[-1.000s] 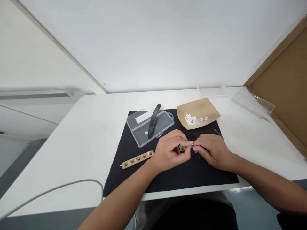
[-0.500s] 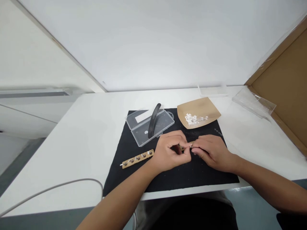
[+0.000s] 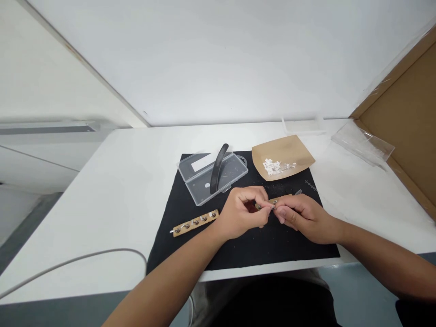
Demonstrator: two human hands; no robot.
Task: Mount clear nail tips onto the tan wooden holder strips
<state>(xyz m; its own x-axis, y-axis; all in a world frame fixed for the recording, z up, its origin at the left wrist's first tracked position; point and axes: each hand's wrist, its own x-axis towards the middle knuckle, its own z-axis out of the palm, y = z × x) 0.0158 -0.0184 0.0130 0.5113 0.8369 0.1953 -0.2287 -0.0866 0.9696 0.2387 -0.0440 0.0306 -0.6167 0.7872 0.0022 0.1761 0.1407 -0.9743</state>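
My left hand (image 3: 243, 212) is closed in a pinch, thumb and forefinger together at a tiny piece too small to make out. Opposite it, my right hand (image 3: 304, 219) pinches a small metal holder (image 3: 273, 207), and the fingertips of both hands meet there. Behind the fingers a tan strip (image 3: 284, 198) with metal pegs is partly covered by my hands. To the left lies another tan strip (image 3: 195, 222) bearing several round metal holders with whitish nail tips on them. Both strips rest on a black mat (image 3: 235, 254).
An open clear plastic case (image 3: 200, 195) has a black curved nail file (image 3: 219, 169) lying across it. A brown paper tray (image 3: 289, 147) holds small white pieces (image 3: 271, 167). Clear plastic boxes (image 3: 363, 143) stand back right, beside a cardboard box (image 3: 408, 100). A cable (image 3: 85, 258) crosses the table's left.
My fingertips have shifted slightly, and my right hand has turned and moved a little right. More of the tan strip behind the fingers now shows. The view has tilted slightly.
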